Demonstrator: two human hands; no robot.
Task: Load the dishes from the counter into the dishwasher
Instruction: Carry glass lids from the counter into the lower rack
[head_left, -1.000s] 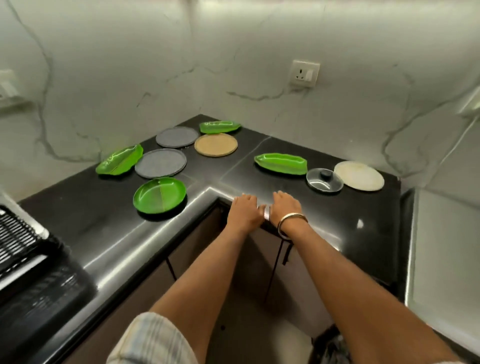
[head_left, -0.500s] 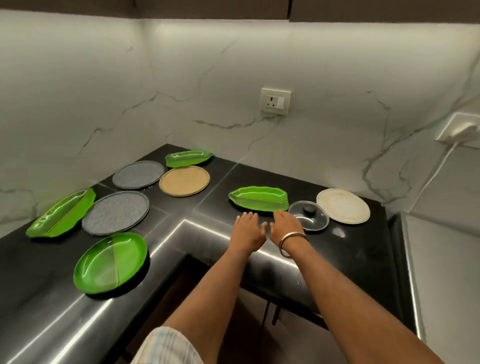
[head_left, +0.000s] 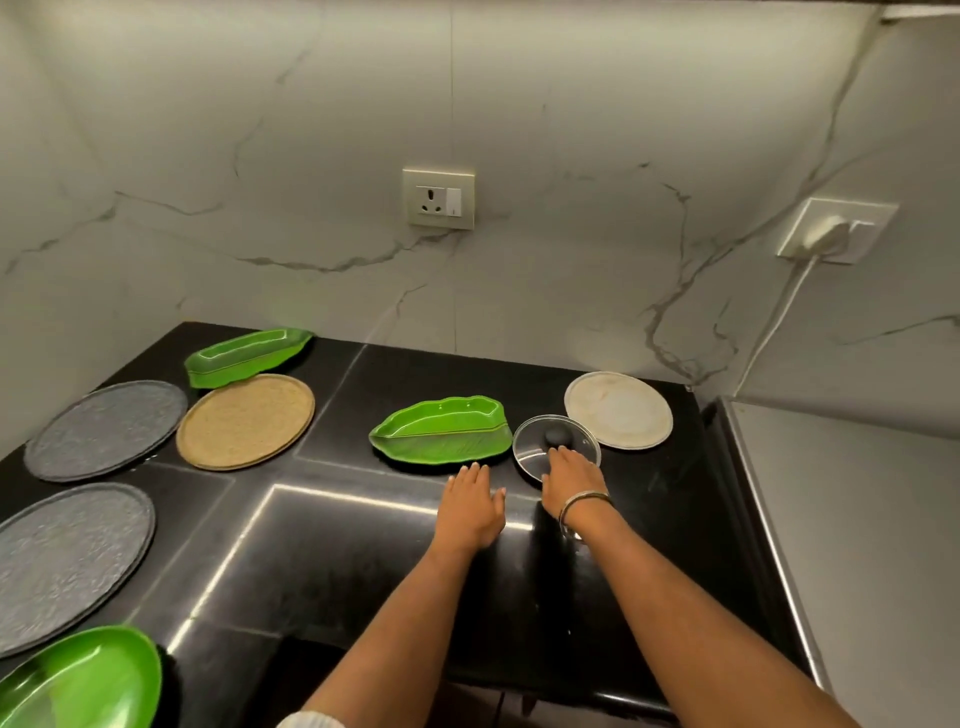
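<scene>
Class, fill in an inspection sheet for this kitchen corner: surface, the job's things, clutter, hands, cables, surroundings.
Surface: glossy black stone counter, L-shaped.
Job's things: green leaf-shaped tray; glass lid with black knob; cream round plate; tan round plate; second green leaf-shaped tray; two grey textured round plates; green oval plate.
Clutter: nothing seen.
Hands: left hand flat, open, near the tray; right hand open over the lid's near edge.
Cables: white cable from plugged wall socket.
Surroundings: marble-look wall; empty socket.

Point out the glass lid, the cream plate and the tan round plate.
glass lid (head_left: 540, 447): head view, on the clear glass left of its knob.
cream plate (head_left: 618, 409): head view, plate centre.
tan round plate (head_left: 245, 421): head view, plate centre.
</scene>
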